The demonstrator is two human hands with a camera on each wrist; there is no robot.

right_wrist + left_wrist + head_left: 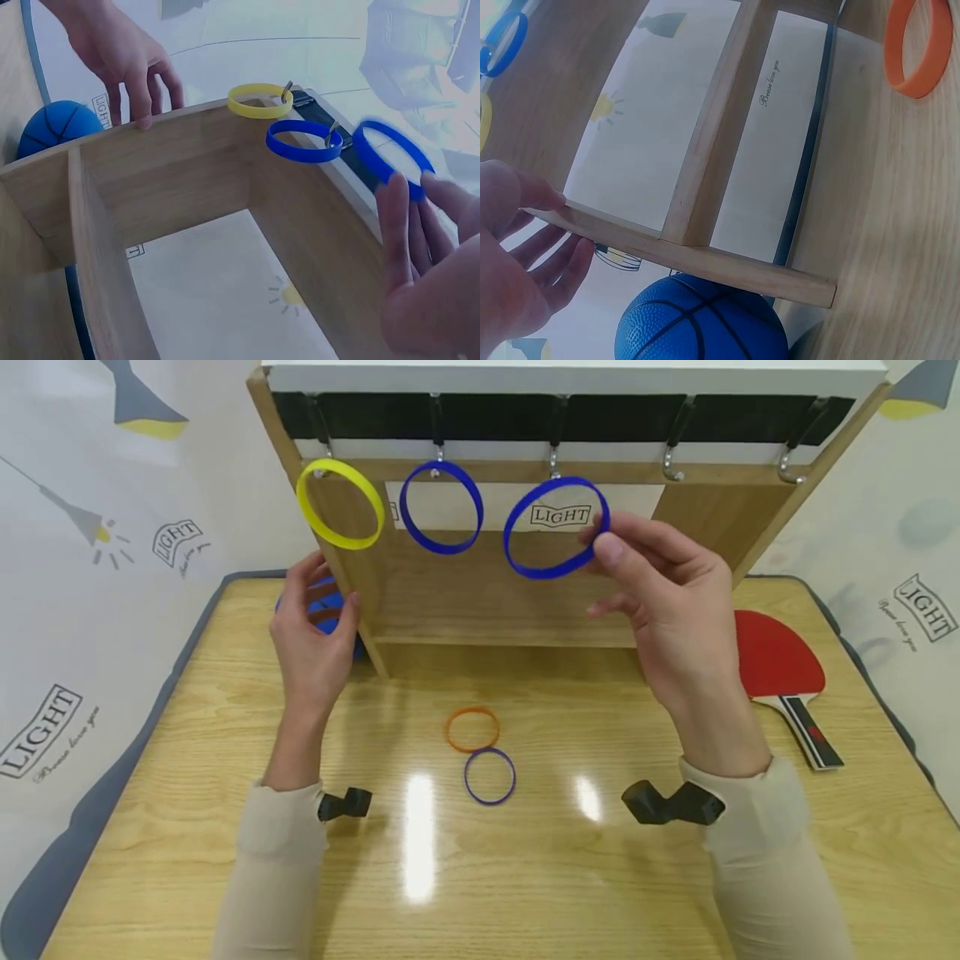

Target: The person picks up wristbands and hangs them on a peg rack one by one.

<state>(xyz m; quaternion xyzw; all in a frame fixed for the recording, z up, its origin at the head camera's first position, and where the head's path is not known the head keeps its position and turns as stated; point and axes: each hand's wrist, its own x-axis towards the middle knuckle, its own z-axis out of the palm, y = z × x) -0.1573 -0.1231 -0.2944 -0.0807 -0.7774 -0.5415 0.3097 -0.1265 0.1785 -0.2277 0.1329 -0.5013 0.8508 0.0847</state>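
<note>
My right hand [663, 585] pinches a blue silicone wristband [517, 564] between thumb and fingers, just under the third hook [554, 462] of a wooden rack [510, 639]. Whether that band touches the hook cannot be told. A yellow wristband [302, 502] hangs from the first hook, and a second blue wristband [480, 518] from the second. At the rack's left side, my left hand [311, 639] grips the edge of the side panel [630, 238], thumb on one face and fingers on the other. An orange wristband [448, 739] and a thin purple-blue one [513, 777] lie on the table.
Two more hooks [672, 467] on the right carry nothing. A blue ball [697, 322] with black lines sits beyond the left panel. Right of the rack lies a red table tennis bat [780, 656]. Printed cloth [90, 635] surrounds the wooden table [555, 877].
</note>
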